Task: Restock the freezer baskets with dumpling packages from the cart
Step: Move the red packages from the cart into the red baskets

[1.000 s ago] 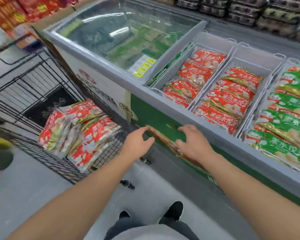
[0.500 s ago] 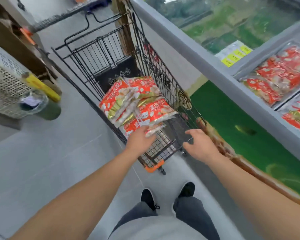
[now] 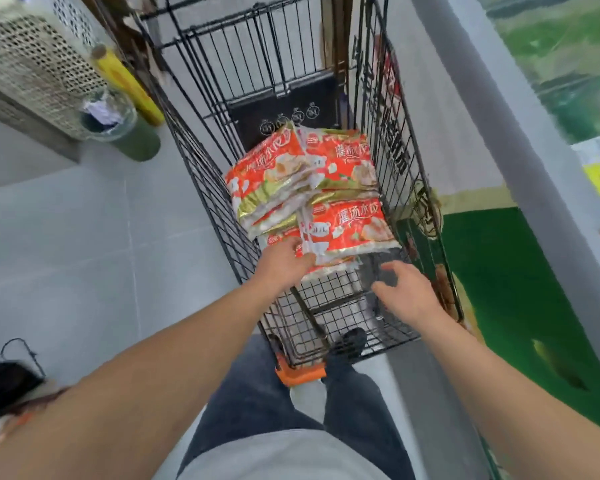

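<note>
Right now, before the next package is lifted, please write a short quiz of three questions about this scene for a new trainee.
1. True or false: the left hand touches the stack of red dumpling packages in the black wire cart.
2. The right hand is: A) gripping a package, B) open above the cart floor, C) on the freezer.
3. What colour is the bumper at the cart's near corner?

Key: 1 true; 2 B; 3 orange.

Red-and-gold dumpling packages (image 3: 326, 199) in a black wire cart (image 3: 201, 161) beside a grey-rimmed, green-fronted freezer (image 3: 513, 271).
</note>
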Available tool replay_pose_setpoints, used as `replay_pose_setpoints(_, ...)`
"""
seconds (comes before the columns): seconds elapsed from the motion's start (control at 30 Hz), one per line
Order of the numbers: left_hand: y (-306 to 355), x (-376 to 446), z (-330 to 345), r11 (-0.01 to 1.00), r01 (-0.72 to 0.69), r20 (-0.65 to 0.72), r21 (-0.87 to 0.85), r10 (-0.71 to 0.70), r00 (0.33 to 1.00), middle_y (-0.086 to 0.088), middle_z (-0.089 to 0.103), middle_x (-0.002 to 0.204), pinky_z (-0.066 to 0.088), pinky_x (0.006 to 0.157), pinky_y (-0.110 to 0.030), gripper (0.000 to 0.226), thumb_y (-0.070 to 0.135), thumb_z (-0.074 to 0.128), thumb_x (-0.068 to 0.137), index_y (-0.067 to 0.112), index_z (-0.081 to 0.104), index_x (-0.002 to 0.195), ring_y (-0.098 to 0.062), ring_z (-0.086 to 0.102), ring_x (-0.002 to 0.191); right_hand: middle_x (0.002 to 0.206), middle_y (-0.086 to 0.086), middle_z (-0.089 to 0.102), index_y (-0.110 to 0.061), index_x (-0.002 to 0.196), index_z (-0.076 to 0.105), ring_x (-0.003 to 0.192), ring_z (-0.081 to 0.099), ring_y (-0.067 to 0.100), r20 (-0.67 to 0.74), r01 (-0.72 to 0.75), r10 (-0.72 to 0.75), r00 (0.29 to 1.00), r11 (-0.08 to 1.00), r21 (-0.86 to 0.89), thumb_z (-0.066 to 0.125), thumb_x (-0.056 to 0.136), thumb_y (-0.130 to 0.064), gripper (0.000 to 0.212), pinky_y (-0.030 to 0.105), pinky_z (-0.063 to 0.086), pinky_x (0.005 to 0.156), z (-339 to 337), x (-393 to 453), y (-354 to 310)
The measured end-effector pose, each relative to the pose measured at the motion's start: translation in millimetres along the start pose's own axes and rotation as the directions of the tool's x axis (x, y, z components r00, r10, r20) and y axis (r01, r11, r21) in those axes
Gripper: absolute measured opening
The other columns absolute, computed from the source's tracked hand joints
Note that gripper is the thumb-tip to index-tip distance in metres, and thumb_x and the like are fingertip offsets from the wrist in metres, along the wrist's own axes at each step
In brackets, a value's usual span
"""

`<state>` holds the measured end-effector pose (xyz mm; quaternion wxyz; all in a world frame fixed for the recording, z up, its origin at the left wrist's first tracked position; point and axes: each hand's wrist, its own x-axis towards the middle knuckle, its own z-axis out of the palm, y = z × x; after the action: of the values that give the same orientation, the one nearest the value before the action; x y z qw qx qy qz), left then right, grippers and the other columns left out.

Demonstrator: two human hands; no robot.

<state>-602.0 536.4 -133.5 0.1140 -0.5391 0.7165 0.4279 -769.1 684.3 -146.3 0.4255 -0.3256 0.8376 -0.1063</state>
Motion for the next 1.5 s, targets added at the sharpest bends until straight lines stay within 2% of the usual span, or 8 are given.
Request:
replay_pose_setpoints(0.3,-11.8,96.6,16.0,0.973,0.189,0.046,-0.136,-0.184,0.982,-0.005,0.063,0.128,0.046,0.095,-0.03,0.042,0.035,0.058,0.094,0.014,0.058,0.131,-0.025,0.058,0.117,0.126,0.002,0.062,-0.017,0.126,0.059,0.113,0.057,0.021,0.08,-0.232,0.218,0.973,0.928,0.292,0.063,0.092,-0.028,0.037,0.039,0.043,0.104,19.9,98.1,6.8)
replay_pose_setpoints(0.57,-43.8,189.2,63.3,0.822,0.408,0.082,-0.396,-0.411,0.908,-0.001,0.067,0.122,0.043,0.086,-0.025,0.033,0.035,0.065,0.091,0.017,0.067,0.119,-0.018,0.061,0.103,0.102,0.005,0.064,-0.016,0.095,0.061,0.09,0.061,0.02,0.35,-0.551,0.546,0.761,0.261,0.793,0.062,0.095,-0.017,0.002,0.028,0.051,0.073,65.2,180.0,33.2)
replay_pose_setpoints(0.77,-54.8,224.5,91.9,0.769,0.449,0.104,-0.455,-0.455,0.885,-0.006,0.068,0.082,0.056,0.085,-0.039,0.015,0.027,0.066,0.089,0.021,0.063,0.076,-0.026,0.064,0.083,0.108,0.009,0.064,-0.014,0.098,0.063,0.101,0.063,0.021,0.43,-0.54,0.566,0.704,0.033,0.841,0.058,0.099,-0.027,0.014,0.03,0.054,0.085,81.9,227.8,40.2)
replay_pose_setpoints(0.87,-60.2,233.8,98.1,0.728,0.475,0.132,-0.495,-0.477,0.869,-0.013,0.07,0.086,0.059,0.084,-0.049,0.013,0.026,0.069,0.086,0.018,0.062,0.077,-0.027,0.066,0.079,0.093,0.008,0.068,-0.009,0.098,0.065,0.072,0.062,0.014,0.379,-0.53,0.641,0.668,0.051,0.847,0.067,0.092,-0.017,0.011,0.024,0.055,0.059,88.4,237.7,39.0)
replay_pose_setpoints(1.0,-63.7,237.1,98.3,0.745,0.493,0.12,-0.45,-0.496,0.86,-0.014,0.071,0.099,0.058,0.073,-0.036,0.007,0.014,0.064,0.089,0.01,0.066,0.094,-0.027,0.066,0.084,0.075,0.008,0.066,-0.007,0.087,0.06,0.058,0.057,0.014,0.336,-0.499,0.669,0.663,0.06,0.865,0.068,0.09,-0.006,0.009,0.025,0.053,0.058,95.1,226.3,32.8)
replay_pose_setpoints(1.17,-84.4,225.3,85.2,0.85,0.511,0.023,-0.124,-0.513,0.858,-0.016,0.066,0.117,0.04,0.072,-0.027,0.026,0.014,0.054,0.095,0.006,0.065,0.117,-0.033,0.062,0.107,0.068,0.003,0.064,-0.011,0.093,0.062,0.057,0.058,0.011,0.525,-0.677,0.572,0.63,0.073,0.732,0.07,0.089,-0.018,0.011,0.022,0.051,0.046,119.4,190.5,35.7)
replay_pose_setpoints(1.33,-108.9,214.5,87.5,0.816,0.55,0.004,-0.178,-0.558,0.83,-0.013,0.069,0.106,0.051,0.076,-0.032,0.019,0.017,0.056,0.092,0.011,0.068,0.105,-0.032,0.064,0.095,0.136,0.01,0.051,-0.009,0.141,0.039,0.12,0.054,0.03,0.094,-0.647,0.773,0.627,0.45,0.615,0.081,0.073,-0.045,0.088,0.043,0.045,0.102,125.0,180.8,56.8)
replay_pose_setpoints(1.5,-105.9,224.8,94.8,0.719,0.53,0.069,-0.45,-0.563,0.824,-0.003,0.072,0.102,0.058,0.085,-0.045,0.015,0.037,0.064,0.084,0.028,0.069,0.096,-0.029,0.068,0.094,0.125,0.004,0.065,-0.02,0.128,0.058,0.109,0.062,0.024,0.096,-0.527,0.642,0.761,0.525,0.668,0.058,0.091,-0.038,0.042,0.036,0.048,0.093,106.7,227.2,63.6)
